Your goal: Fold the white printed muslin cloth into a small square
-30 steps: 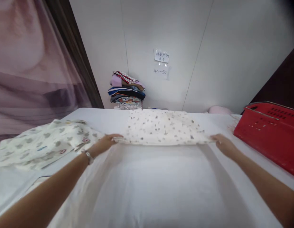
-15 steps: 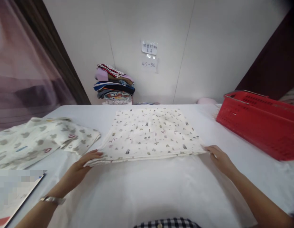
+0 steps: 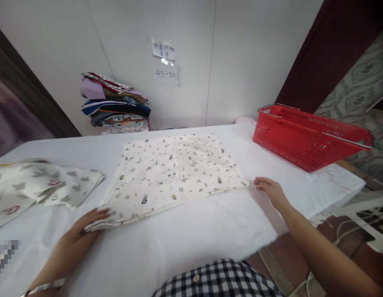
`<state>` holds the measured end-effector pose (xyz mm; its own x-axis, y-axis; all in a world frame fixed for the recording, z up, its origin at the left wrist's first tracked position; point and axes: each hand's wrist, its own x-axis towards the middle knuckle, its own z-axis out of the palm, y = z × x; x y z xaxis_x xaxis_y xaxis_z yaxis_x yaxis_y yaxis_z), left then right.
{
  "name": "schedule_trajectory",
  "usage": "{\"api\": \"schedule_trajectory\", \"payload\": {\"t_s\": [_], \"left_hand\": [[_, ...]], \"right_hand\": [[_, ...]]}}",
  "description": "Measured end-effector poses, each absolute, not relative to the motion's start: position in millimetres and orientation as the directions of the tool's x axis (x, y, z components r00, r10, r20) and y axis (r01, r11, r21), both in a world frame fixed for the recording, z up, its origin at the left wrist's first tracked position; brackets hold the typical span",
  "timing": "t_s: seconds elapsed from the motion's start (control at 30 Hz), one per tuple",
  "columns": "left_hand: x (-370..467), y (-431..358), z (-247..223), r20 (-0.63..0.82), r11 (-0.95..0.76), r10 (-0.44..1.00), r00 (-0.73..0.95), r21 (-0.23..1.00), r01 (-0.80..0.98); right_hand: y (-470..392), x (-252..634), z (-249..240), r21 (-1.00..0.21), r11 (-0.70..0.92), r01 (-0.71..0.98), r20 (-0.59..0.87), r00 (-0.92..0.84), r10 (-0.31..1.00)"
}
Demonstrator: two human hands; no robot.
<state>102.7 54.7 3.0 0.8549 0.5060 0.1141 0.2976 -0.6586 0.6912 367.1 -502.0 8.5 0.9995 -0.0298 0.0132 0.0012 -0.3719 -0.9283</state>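
A folded white cloth (image 3: pixel 172 173) with small scattered prints lies flat on the white-covered table. At its near left corner, my left hand (image 3: pixel 81 231) grips the layered edge, fingers on top and the thumb hidden below. My right hand (image 3: pixel 271 192) is just off the near right corner, fingers stretched out and slightly apart, holding nothing. To the left lies another white cloth (image 3: pixel 64 181) with grey mouse-head shapes and some red marks, loosely rumpled.
A red plastic basket (image 3: pixel 302 138) with metal handles stands on the table (image 3: pixel 191 231) at the right. A stack of folded fabrics (image 3: pixel 117 103) rises at the back left against the wall. Paper signs (image 3: pixel 165 62) hang above. White chair-like frames (image 3: pixel 367 222) stand beyond the table's right edge.
My right hand has let go of the cloth's right corner and moved slightly away. My left hand still grips the left corner. The head view has turned right.
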Motion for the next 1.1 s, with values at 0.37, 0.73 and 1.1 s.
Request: {"api": "schedule_trajectory", "payload": {"t_s": [0.37, 0.73, 1.1], "left_hand": [[121.3, 15.9, 21.0, 0.282, -0.959, 0.281, 0.917, 0.120, 0.257], [111.8, 17.8, 28.1, 0.055, -0.885, 0.453, 0.890, 0.151, 0.441], [184.7, -84.7, 15.1, 0.267, -0.979, -0.120, 0.956, 0.126, -0.158]], "right_hand": [[-472.1, 391.1, 9.1, -0.693, -0.721, -0.002, -0.055, 0.997, 0.051], [-467.3, 391.3, 5.6, -0.565, -0.823, 0.057, 0.079, 0.997, 0.015], [-380.8, 355.7, 16.5, -0.339, -0.331, 0.881, 0.372, 0.448, 0.813]]}}
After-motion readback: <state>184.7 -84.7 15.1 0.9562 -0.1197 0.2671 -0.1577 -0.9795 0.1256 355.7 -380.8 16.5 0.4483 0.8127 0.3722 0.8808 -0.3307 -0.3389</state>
